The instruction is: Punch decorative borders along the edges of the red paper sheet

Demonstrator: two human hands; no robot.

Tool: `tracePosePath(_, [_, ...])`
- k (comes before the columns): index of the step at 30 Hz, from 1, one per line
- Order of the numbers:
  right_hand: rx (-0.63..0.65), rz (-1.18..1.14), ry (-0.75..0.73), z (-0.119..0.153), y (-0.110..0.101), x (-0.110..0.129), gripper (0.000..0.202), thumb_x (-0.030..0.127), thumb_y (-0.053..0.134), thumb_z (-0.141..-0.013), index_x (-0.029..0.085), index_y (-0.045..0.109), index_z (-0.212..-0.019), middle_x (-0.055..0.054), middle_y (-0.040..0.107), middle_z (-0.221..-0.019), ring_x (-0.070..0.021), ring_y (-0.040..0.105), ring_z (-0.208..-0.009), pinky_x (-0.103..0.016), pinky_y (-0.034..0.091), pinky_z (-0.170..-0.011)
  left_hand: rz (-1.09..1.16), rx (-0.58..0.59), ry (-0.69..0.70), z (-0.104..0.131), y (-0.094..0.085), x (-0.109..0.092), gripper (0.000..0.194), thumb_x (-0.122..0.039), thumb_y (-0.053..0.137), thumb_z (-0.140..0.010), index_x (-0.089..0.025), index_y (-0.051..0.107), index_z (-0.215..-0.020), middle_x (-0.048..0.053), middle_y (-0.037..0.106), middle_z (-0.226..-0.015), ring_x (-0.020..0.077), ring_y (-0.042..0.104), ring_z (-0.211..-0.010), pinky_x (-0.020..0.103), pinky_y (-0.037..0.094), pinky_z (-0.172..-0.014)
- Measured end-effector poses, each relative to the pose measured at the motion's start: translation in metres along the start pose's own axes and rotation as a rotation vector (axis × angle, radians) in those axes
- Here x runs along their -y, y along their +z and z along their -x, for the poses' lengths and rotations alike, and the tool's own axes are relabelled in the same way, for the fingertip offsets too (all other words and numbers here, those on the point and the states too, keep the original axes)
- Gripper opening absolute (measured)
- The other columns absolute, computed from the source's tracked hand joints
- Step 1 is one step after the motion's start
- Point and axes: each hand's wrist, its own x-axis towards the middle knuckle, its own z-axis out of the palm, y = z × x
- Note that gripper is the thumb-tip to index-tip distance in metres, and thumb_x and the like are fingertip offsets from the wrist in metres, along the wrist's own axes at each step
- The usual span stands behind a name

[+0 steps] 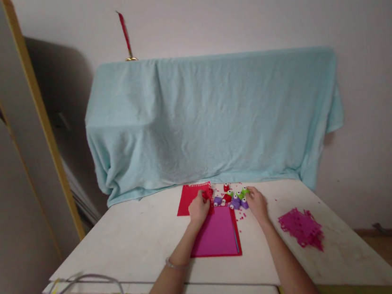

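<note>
My left hand (pixel 199 207) is at the right edge of a red sheet (pixel 185 205), fingers closed around a red craft punch (pixel 206 194). Small holes run along the sheet's top edge. On the right, thumb and fingers of my right hand (pixel 257 202) pinch a green craft punch (pixel 245 191) at the side of a small cluster. That cluster holds several punches with round white tops, among them a purple punch (pixel 235 202) and a red punch (pixel 227 197). Below lies a stack of magenta sheets (pixel 216 234) over a red one, partly behind my left forearm.
Punched magenta sheets (pixel 301 227) are piled at the right. Paper bits (pixel 240 216) are scattered around the punches. A pale blue cloth (pixel 213 116) hangs behind the white table (pixel 129 241). Grey cables (pixel 101 275) loop at the front left corner; a framed mirror (pixel 24 115) leans left.
</note>
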Motion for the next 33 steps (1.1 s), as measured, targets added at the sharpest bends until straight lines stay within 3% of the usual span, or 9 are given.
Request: tracePosePath(33, [-0.001, 0.009, -0.01, 0.0018, -0.0011, 0.0031, 0.032, 0.027, 0.046, -0.078, 0.02, 0.062, -0.105, -0.008, 0.068, -0.098, -0.0207, 0.06, -0.091, -0.029, 0.043, -0.08, 0.025, -0.006, 0.005, -0.0027, 0.0043, 0.0043, 0.032, -0.035, 0.052, -0.084, -0.027, 0.047, -0.115, 0.001, 0.067, -0.089, 0.0176, 0.062, -0.086, 0.023, 0.037, -0.064])
